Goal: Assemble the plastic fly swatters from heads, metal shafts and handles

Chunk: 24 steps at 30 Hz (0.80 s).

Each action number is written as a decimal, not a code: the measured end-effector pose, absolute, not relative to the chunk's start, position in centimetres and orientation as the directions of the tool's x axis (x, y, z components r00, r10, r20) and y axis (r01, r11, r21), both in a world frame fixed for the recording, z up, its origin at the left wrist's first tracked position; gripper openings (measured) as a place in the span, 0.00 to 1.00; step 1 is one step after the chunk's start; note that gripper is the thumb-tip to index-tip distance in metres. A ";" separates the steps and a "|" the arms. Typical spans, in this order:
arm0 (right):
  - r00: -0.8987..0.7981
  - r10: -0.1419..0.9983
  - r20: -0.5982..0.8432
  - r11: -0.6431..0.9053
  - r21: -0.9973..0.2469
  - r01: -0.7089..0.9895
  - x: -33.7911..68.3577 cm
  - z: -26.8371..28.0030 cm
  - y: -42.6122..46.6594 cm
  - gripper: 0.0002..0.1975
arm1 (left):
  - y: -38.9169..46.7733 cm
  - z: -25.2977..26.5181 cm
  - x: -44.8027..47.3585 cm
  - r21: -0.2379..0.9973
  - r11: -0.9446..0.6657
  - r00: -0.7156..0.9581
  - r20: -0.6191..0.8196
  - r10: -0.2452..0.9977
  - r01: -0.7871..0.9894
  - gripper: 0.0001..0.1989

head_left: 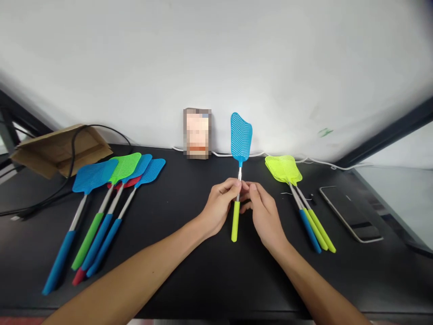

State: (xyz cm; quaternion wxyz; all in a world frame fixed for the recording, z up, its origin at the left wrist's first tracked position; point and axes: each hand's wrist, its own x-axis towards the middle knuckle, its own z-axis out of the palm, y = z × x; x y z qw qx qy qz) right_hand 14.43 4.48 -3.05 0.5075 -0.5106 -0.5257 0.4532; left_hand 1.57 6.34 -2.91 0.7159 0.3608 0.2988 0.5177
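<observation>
Upright in front of me is a fly swatter (241, 137) with a blue perforated head, a thin metal shaft and a yellow-green grip. My left hand (221, 203) is closed around its shaft, thumb in front, just above the grip. From the other side my right hand (262, 210) reaches the same shaft with bent fingers; its fingertips are partly hidden behind the swatter, so I cannot tell how firmly they hold it. To the left lie several fly swatters (126, 169) in blue, green and red. On the right, yellow-green-headed swatters (283, 169) overlap, one with a blue grip.
A phone (350, 212) lies at the right on the black table (189, 280). An open cardboard box (61, 149) stands at the back left, with a black cable (72, 149) across it. Against the white wall leans a small blurred-out card or box (197, 134); a white cord runs behind.
</observation>
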 end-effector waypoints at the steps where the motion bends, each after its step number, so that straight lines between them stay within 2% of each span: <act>1: 0.044 0.998 0.053 0.051 -0.997 0.056 14.2 -3.1 3.9 0.18 | 6.3 -3.0 1.5 0.836 0.207 0.285 -0.063 0.956 -0.509 0.15; 5: -0.081 0.996 0.028 0.032 -0.998 0.044 13.3 -3.1 1.6 0.17 | 6.2 -3.0 1.4 0.874 0.259 0.319 -0.129 0.939 -0.411 0.18; 8: -0.151 0.988 -0.033 -0.033 -0.999 0.004 12.9 -3.0 -0.3 0.16 | 6.0 -2.9 1.5 0.844 0.309 0.390 -0.130 0.911 -0.439 0.16; 11: -0.082 0.992 -0.100 -0.099 -0.995 0.026 13.0 -3.4 -2.6 0.16 | 5.3 -2.9 2.1 0.772 0.357 0.459 -0.096 0.883 -0.526 0.12; 14: 0.064 0.993 -0.095 -0.103 -0.985 0.141 13.2 -3.9 -5.1 0.15 | 4.0 -3.0 3.0 0.735 0.421 0.524 -0.105 0.845 -0.532 0.12; 17: 0.221 0.975 0.021 -0.063 -0.928 0.367 13.1 -4.3 -7.2 0.14 | 2.9 -3.2 3.6 0.741 0.455 0.579 -0.111 0.808 -0.493 0.13; 19: 0.266 0.953 0.148 -0.021 -0.839 0.543 13.1 -4.3 -7.9 0.13 | 2.3 -3.3 3.7 0.750 0.445 0.579 -0.102 0.809 -0.490 0.13; 24: 0.193 0.872 0.450 0.064 -0.495 0.867 13.8 -5.0 -8.3 0.17 | 1.6 -3.5 4.4 0.767 0.389 0.508 -0.096 0.856 -0.511 0.13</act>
